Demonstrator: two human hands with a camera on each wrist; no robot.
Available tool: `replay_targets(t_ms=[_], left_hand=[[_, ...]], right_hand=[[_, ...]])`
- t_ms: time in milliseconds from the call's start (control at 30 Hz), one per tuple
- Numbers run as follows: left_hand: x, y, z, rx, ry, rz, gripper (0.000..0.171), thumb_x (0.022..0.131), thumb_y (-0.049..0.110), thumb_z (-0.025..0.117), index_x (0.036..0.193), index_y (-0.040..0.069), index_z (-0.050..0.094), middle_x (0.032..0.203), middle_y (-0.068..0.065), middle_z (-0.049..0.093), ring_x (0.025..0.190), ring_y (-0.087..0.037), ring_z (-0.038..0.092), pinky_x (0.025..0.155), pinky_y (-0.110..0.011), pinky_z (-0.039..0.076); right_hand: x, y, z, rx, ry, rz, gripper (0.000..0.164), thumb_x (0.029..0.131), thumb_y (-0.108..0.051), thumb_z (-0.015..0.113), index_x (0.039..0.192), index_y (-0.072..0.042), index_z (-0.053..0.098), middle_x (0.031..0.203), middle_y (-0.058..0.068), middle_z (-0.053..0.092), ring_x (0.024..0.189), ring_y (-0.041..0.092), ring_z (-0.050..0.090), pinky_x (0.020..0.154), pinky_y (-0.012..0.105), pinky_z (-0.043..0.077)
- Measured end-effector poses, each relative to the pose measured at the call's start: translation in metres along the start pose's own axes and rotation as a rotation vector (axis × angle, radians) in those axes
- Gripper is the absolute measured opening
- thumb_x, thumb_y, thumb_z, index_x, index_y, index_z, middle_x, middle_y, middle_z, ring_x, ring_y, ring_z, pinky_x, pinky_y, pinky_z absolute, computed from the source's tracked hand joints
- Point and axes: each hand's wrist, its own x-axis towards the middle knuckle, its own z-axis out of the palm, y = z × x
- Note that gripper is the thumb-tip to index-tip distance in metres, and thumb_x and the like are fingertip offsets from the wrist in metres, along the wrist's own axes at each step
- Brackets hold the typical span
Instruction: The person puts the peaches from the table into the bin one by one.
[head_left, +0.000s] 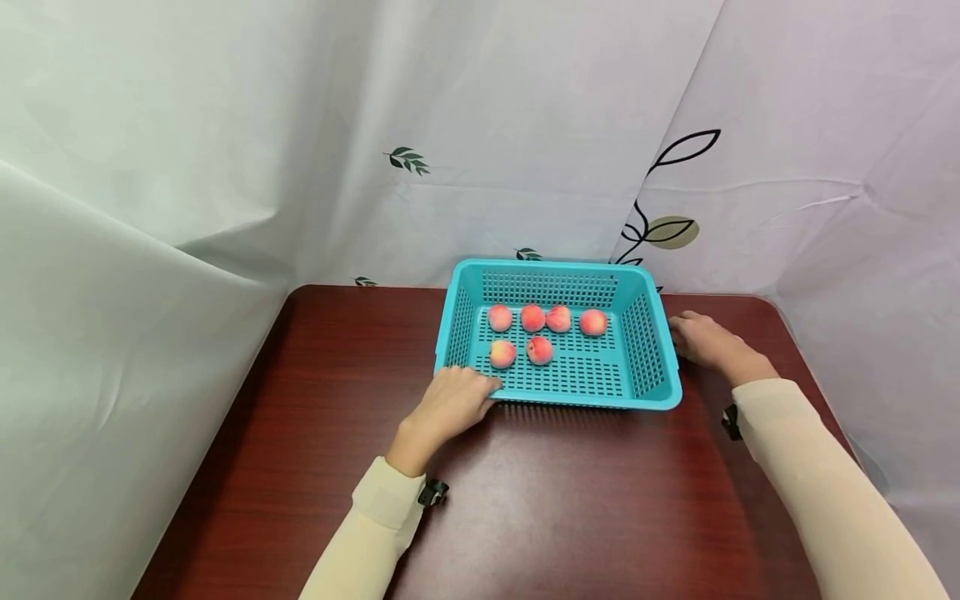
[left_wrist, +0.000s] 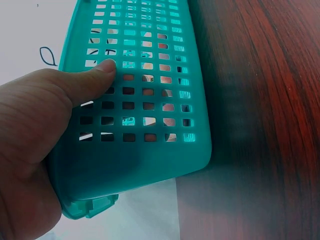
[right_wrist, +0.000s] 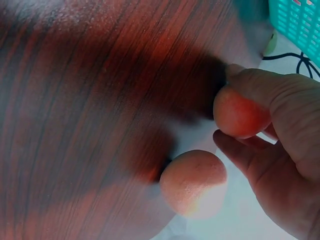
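Observation:
A turquoise plastic basket [head_left: 570, 403] with perforated walls stands at the back of the table, several red-and-yellow peaches [head_left: 539, 350] lying on its floor. My left hand [head_left: 456, 398] grips the rim near its front left corner. In the left wrist view that hand's thumb [left_wrist: 97, 80] lies against the outside of the slotted wall. To the right of the basket is my right hand [head_left: 708, 342], its thumb and fingers pinching a peach [right_wrist: 241, 114], as the right wrist view shows. Beside it on the table lies another peach [right_wrist: 192, 182]. Both of these are hidden in the head view.
The dark red wooden table [head_left: 585, 508] has rounded back corners. A pale curtain [head_left: 495, 125] with leaf prints hangs right behind the basket and along both sides of the table.

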Motion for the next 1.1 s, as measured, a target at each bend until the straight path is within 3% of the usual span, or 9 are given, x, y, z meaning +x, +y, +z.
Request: replay_targets(t_ms=[267,433,667,867,1100], left_hand=[[0.000,0.000,-0.001,-0.005,-0.002,0.001,0.035,0.092,0.016,0.073,0.065,0.021,0.052,0.053,0.003,0.043,0.048,-0.015,0.043,0.046,-0.030,0.025],[0.000,0.000,0.000,-0.004,-0.004,0.002,0.036,0.092,0.017,0.073,0.065,0.022,0.051,0.053,0.003,0.043,0.049,-0.015,0.043,0.046,-0.030,0.026],[0.000,0.000,-0.001,-0.002,-0.002,0.000,0.035,0.093,0.017,0.073,0.065,0.022,0.052,0.053,0.003,0.044,0.049,-0.015,0.045,0.047,-0.030,0.025],[0.000,0.000,-0.001,0.003,-0.004,0.002,0.033,0.093,0.017,0.073,0.067,0.022,0.055,0.054,0.003,0.045,0.050,-0.015,0.046,0.047,-0.029,0.024],[0.001,-0.001,0.000,0.013,-0.009,0.006,0.031,0.094,0.018,0.073,0.068,0.022,0.056,0.053,0.003,0.044,0.049,-0.014,0.045,0.047,-0.029,0.023]], right_hand=[[-0.005,-0.001,-0.003,0.010,0.065,-0.036,0.046,0.095,-0.010,0.071,0.134,0.011,0.055,0.129,0.035,0.056,0.118,0.052,0.056,0.098,0.067,0.049],[-0.013,-0.003,-0.008,0.040,0.110,-0.027,0.048,0.095,-0.010,0.072,0.136,0.009,0.055,0.134,0.034,0.054,0.124,0.054,0.052,0.102,0.070,0.044],[-0.026,-0.008,-0.017,0.067,0.191,-0.030,0.048,0.095,-0.011,0.072,0.135,0.008,0.056,0.132,0.034,0.054,0.118,0.051,0.053,0.100,0.069,0.046],[-0.037,-0.020,-0.025,0.109,0.313,-0.017,0.046,0.095,-0.013,0.072,0.133,0.006,0.056,0.128,0.031,0.057,0.107,0.046,0.054,0.093,0.065,0.049],[-0.046,-0.043,-0.038,0.139,0.392,-0.059,0.047,0.094,-0.013,0.074,0.135,0.004,0.057,0.128,0.029,0.058,0.108,0.046,0.055,0.093,0.065,0.048]])
